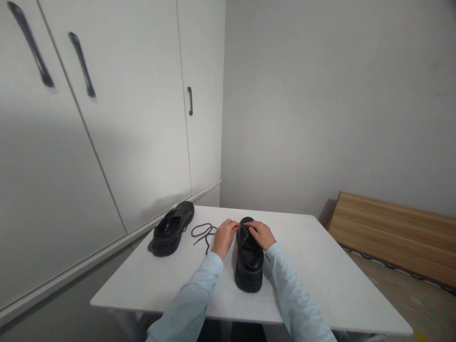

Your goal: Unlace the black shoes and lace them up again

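Pale blue sleeves [199, 304] reach in from the bottom edge toward a black shoe [249, 263] standing upright on the white worktop [320, 266], heel toward the camera, toe pointing away. Both hands meet over its front part. Left hand [224, 236] rests against the shoe's left side, its grip pinched on something thin at the throat, too small to identify. Right hand [261, 233] lies on top of the shoe, fingers curled down onto the upper; whether it clasps anything cannot be told. Just left of the left hand a loose black shoelace [203, 232] lies in loops on the worktop. Farther left sits the 2nd black shoe [171, 228], unlaced, near the worktop's edge. White cupboard doors [107, 118] with dark handles stand behind, and a wooden board [395, 232] lies low at right.
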Demonstrator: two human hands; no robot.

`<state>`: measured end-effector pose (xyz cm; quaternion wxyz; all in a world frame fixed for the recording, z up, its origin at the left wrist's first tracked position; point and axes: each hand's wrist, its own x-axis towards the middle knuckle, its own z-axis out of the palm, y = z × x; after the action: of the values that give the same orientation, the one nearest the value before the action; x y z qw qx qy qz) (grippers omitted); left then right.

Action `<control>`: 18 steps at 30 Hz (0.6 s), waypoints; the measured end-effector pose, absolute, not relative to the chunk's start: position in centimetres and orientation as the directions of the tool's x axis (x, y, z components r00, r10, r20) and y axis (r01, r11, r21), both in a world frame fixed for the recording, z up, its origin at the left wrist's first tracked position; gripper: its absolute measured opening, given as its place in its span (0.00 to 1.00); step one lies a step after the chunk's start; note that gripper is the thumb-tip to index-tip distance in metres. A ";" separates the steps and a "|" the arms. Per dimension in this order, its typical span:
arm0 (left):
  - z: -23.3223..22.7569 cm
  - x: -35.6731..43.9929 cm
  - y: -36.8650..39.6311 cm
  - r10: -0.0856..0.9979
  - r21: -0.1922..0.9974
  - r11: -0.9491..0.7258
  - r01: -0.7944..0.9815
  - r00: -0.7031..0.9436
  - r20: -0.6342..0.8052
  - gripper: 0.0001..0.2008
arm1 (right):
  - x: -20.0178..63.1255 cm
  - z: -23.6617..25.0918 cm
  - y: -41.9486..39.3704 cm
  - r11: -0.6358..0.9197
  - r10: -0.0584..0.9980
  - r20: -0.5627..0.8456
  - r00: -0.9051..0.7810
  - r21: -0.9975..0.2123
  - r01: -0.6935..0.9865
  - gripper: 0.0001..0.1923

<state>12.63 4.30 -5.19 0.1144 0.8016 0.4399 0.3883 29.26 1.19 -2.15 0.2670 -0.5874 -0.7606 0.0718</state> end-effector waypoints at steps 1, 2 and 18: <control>-5.2 12.7 4.3 0.803 0.534 -0.575 0.620 0.303 0.513 0.08 | 29.0 -2.0 1.2 0.272 0.938 0.313 -0.147 -0.405 0.873 0.18; -5.3 12.7 4.4 0.812 0.545 -0.563 0.622 0.294 0.504 0.07 | 28.8 -1.8 1.2 0.240 0.946 0.300 -0.126 -0.383 0.892 0.19; -5.9 13.2 4.7 0.836 0.711 -0.547 0.442 0.245 0.491 0.11 | 26.7 -0.9 1.6 -0.025 0.962 0.260 0.078 -0.205 0.978 0.09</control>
<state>13.17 4.68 -5.93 0.2206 0.7576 0.4218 0.4466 26.65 1.58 -0.89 0.1661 -0.7153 -0.6784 -0.0242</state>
